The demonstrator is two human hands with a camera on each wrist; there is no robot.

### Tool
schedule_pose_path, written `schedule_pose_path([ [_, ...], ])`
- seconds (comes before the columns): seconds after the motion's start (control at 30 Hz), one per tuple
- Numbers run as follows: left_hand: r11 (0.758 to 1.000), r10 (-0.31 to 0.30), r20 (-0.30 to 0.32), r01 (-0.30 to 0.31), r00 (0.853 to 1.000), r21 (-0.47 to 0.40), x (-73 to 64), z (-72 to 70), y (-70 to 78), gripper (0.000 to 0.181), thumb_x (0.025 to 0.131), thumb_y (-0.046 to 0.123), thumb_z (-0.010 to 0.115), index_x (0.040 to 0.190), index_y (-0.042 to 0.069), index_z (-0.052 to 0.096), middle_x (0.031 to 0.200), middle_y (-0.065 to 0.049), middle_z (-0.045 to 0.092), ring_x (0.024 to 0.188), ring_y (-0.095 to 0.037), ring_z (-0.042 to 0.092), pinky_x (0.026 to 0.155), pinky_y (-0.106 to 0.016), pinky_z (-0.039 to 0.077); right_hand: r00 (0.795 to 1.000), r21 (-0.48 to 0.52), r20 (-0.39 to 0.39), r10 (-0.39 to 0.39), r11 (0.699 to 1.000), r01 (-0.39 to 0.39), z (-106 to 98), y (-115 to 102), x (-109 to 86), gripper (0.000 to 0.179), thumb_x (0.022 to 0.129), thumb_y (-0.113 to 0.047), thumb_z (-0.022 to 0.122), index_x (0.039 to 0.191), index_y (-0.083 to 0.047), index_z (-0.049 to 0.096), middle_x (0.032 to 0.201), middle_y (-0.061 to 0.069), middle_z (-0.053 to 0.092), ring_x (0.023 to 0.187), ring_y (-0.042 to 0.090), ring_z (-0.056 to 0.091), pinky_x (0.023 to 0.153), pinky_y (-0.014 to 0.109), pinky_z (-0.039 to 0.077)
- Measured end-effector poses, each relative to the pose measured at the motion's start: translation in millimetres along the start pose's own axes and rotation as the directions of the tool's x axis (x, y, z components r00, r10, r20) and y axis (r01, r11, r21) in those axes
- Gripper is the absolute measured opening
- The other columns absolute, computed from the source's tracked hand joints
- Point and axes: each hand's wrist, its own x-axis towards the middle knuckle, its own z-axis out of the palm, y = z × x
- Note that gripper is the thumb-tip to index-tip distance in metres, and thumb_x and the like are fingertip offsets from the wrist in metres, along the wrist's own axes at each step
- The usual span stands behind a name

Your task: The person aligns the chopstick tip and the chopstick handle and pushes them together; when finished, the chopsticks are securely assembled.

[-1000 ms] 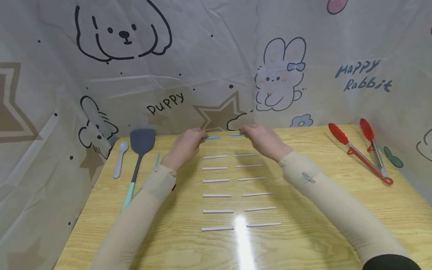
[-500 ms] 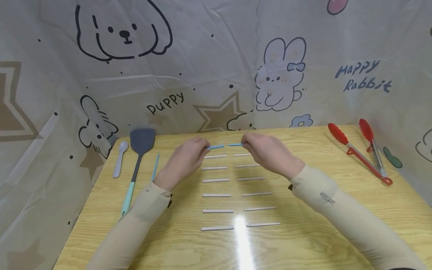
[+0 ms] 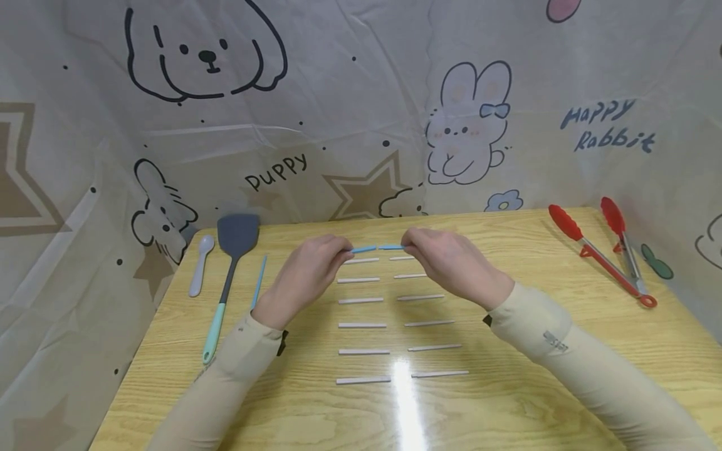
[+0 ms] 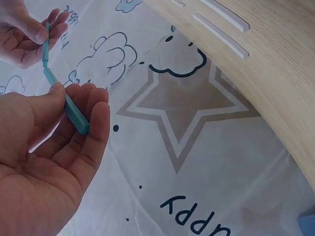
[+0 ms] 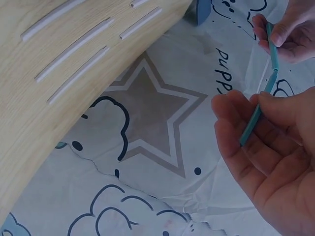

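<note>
Over the far part of the table, my left hand [image 3: 307, 272] pinches a blue chopstick half [image 3: 363, 249] between thumb and fingers. My right hand [image 3: 459, 260] pinches a slimmer blue chopstick half [image 3: 390, 247], which points left toward the first. Both wrist views show the inner ends almost meeting at a slight angle; whether they touch I cannot tell. The right piece [image 5: 253, 123] lies across my curled right fingers, the left piece [image 4: 74, 110] across my left ones. Below the hands, white chopstick halves [image 3: 363, 326] lie in two columns, thicker ones left, thinner ones [image 3: 430, 324] right.
To the left lie a longer blue chopstick [image 3: 259, 282], a spatula [image 3: 225, 282] with a dark head and mint handle, and a pale spoon [image 3: 201, 266]. Red-tipped tongs [image 3: 612, 275] lie spread at the right. A printed cloth [image 3: 350, 113] hangs behind the table [image 3: 304, 401].
Both hands have moved back toward me from the far edge, each holding its blue chopstick half. The gap between the two pieces' ends has narrowed to almost nothing.
</note>
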Motion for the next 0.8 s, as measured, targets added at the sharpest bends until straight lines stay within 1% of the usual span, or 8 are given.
schedule_pose_path([
  [0.23,1.000,0.019,-0.008,-0.019,1.000,0.000,-1.2,1.2,0.3,0.009,0.098,0.010,0.063,0.099,0.003,0.070,0.091,-0.006,0.069,0.080,-0.018,0.065,0.070,-0.031,0.054,1.000,0.001,-0.011,-0.014,1.000,0.014,2.6,-0.6,-1.5,0.005,0.097,-0.003,0.062,0.097,-0.008,0.061,0.079,-0.003,0.061,0.060,0.009,0.051,0.056,0.029,0.051],
  [0.4,1.000,0.018,-0.011,-0.018,1.000,0.000,-1.6,2.2,0.9,0.010,0.098,0.010,0.063,0.099,0.003,0.070,0.091,-0.006,0.070,0.081,-0.018,0.066,0.070,-0.032,0.054,1.000,-0.001,-0.018,-0.018,1.000,0.018,3.5,-0.2,-1.8,0.005,0.096,-0.003,0.063,0.096,-0.008,0.061,0.078,-0.004,0.060,0.060,0.009,0.050,0.056,0.029,0.050],
  [0.8,0.999,0.037,-0.020,-0.037,0.999,-0.019,-2.4,1.6,1.1,0.008,0.096,0.008,0.064,0.098,0.002,0.069,0.089,-0.007,0.069,0.078,-0.018,0.066,0.069,-0.031,0.054,1.000,0.003,0.005,-0.011,1.000,0.011,3.1,-0.6,-1.6,0.003,0.098,-0.005,0.060,0.097,-0.008,0.062,0.080,-0.003,0.063,0.060,0.008,0.053,0.056,0.028,0.051],
])
